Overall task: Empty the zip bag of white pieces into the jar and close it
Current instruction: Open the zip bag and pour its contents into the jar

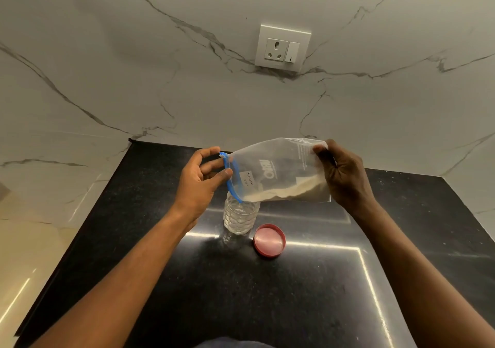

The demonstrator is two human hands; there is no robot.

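- A black speckled stone countertop (267, 294) mirrors bright strips of overhead light.
- A white marble wall (134, 66), crossed by grey veins, rises behind the counter.
- A white electrical socket (283, 47) with a switch beside it sits on the wall, above the counter's rear edge.
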